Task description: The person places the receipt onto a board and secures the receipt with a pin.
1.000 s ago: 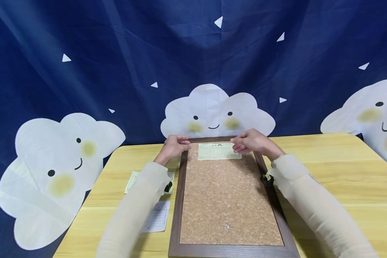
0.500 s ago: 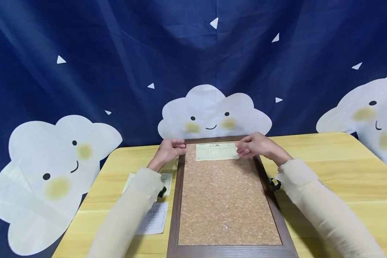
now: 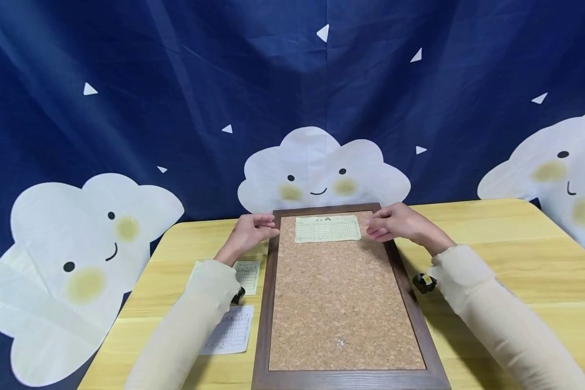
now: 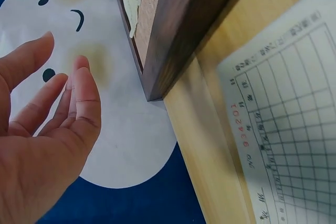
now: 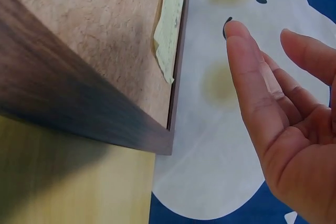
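A pale green printed form [image 3: 327, 229] lies near the far end of a cork board [image 3: 343, 303] with a dark brown wooden frame. The left hand [image 3: 249, 233] hovers by the frame's far left corner, fingers relaxed and holding nothing. In the left wrist view, that hand [image 4: 58, 114] has thumb and fingers apart beside the frame [image 4: 178, 35]. The right hand [image 3: 400, 222] is over the board's far right corner, just right of the form. Its fingers are loosely bent with nothing between them, as the right wrist view of the hand [image 5: 289, 98] shows.
Left of the board, a second green form [image 3: 248, 277] lies on the wooden table [image 3: 507, 260], partly behind the left sleeve. Nearer the front is a white gridded sheet [image 3: 231, 330]. A blue curtain [image 3: 200, 70] with smiling clouds hangs behind the table.
The right hand has moved right, away from the form's right edge, uncovering that end. The left hand has drawn slightly left and toward the viewer. The form stays on the cork.
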`<state>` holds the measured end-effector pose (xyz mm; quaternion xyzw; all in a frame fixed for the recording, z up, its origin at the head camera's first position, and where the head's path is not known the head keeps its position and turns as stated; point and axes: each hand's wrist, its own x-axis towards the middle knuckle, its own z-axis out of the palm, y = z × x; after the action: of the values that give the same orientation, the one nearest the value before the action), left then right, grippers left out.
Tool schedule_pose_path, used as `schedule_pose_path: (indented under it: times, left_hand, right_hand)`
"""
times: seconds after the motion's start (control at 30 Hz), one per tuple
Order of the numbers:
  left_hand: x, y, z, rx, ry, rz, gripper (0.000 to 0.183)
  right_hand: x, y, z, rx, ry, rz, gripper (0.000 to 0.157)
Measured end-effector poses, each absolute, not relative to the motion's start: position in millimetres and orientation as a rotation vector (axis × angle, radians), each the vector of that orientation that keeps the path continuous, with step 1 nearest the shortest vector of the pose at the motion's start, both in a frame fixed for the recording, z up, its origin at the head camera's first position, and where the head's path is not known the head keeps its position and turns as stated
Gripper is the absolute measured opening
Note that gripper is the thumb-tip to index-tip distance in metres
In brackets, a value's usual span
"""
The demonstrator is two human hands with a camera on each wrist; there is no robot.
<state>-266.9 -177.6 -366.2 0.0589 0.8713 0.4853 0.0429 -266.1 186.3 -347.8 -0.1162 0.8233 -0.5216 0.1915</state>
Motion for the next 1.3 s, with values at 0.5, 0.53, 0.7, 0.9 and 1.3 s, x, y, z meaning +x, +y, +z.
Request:
schedule_pose_path:
  times: [0.5,0.53,0.7,0.9,1.3]
  left_hand:
    - [-258.3,-198.5,-372.9,0.132,2.714,1.457,0.043]
    - [-257.9,-199.5,-373.1,0.131,2.716,1.453,0.043]
    - [-256.9,-204.9,-374.2,0.131,2.706,1.454,0.041]
    - [-254.1,-212.2,-375.0,0.091,2.639,1.492,0.043]
    - [-247.0,-230.1,-378.2,0.066,2.557,1.512,0.043]
  right_hand:
    - [-256.5,204.3,-357.4,-0.318,2.255,-1.497,0.042]
    - [-255.9,205.8,-358.1,-0.314,2.254,-1.492,0.042]
    - [-253.0,213.1,-362.1,-0.308,2.255,-1.471,0.042]
    - [-247.7,220.8,-367.4,-0.315,2.262,-1.455,0.039]
    - [-240.3,233.5,-381.3,-0.28,2.279,-1.424,0.038]
